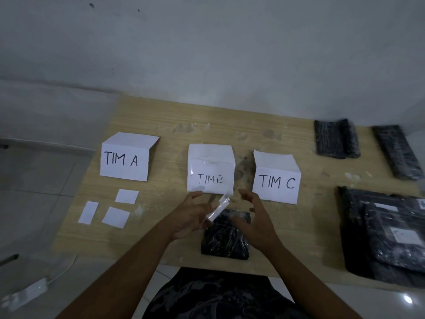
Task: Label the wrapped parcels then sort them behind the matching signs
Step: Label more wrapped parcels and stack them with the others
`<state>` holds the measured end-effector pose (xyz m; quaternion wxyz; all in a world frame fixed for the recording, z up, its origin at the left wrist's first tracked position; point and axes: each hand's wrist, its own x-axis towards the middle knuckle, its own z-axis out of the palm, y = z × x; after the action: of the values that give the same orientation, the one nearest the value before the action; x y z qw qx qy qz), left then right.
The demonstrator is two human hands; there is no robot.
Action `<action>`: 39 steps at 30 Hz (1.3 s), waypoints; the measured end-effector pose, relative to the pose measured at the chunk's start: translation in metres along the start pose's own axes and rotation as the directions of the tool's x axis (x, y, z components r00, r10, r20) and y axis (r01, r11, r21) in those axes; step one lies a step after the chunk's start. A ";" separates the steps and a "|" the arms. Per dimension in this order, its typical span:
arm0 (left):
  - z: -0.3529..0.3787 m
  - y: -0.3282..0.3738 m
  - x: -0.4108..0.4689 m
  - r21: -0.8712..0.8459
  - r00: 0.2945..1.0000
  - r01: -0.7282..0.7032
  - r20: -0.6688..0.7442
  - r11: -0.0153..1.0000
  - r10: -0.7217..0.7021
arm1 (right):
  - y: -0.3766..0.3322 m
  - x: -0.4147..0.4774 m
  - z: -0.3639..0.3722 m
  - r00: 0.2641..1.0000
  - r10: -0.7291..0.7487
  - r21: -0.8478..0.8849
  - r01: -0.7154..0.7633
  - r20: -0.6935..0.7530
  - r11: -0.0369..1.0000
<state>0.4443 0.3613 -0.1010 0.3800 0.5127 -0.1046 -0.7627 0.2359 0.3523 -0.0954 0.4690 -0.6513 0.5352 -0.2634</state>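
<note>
While the fingers [202, 218] of the left hand [187, 218] pinch the near end of a small white paper label [218, 209], glossy with what looks like clear tape, the right hand [255, 222] hovers just beside it. The right hand's fingers are loosely bent and hold nothing visible. Both hands are blurred, so the exact grip is uncertain.

Under them, just in front of the folded white paper sign lettered TIM B [210, 171], a small black parcel wrapped in crinkled, shiny plastic film [224, 240] lies flat on the pale wood-grain table [161, 238].

The step looks like labelling. Next, the label needs pressing flat onto that slippery, wrinkled film, with the tape smoothed down.

Left of the sign wait three blank white paper slips [116, 217]. Well to its right lie more black film-wrapped parcels [391, 233].
</note>
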 end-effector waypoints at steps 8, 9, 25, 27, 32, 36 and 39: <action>0.007 -0.004 0.001 0.195 0.980 0.111 0.144 0.975 -0.140 | -0.002 -0.002 -0.013 0.982 0.153 0.259 -0.177 0.108 0.950; 0.006 -0.005 0.001 0.207 0.977 0.128 0.140 0.970 -0.159 | 0.003 -0.005 -0.014 0.982 0.173 0.243 -0.188 0.082 0.952; -0.021 -0.048 -0.001 0.779 0.985 -0.103 -0.006 0.619 0.172 | 0.058 -0.043 0.013 0.908 0.413 0.134 -0.402 -0.068 0.906; -0.021 -0.052 0.000 0.797 0.973 -0.135 -0.003 0.588 0.229 | 0.059 -0.042 0.015 0.908 0.407 0.092 -0.399 -0.094 0.912; -0.020 -0.060 0.003 0.807 0.942 -0.149 -0.060 0.571 0.331 | 0.057 -0.039 0.020 0.927 0.357 0.007 -0.359 -0.111 0.933; -0.021 -0.063 0.005 0.819 0.926 -0.143 -0.088 0.556 0.367 | 0.056 -0.040 0.023 0.946 0.301 -0.060 -0.309 -0.119 0.949; -0.027 -0.064 0.007 0.840 0.927 -0.111 -0.105 0.531 0.359 | 0.058 -0.042 0.024 0.947 0.287 -0.098 -0.302 -0.147 0.948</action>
<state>0.4360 0.4064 -0.1529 0.2080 0.7078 -0.4637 -0.4906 0.2177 0.4001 -0.1511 0.4273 -0.5722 0.6709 -0.2000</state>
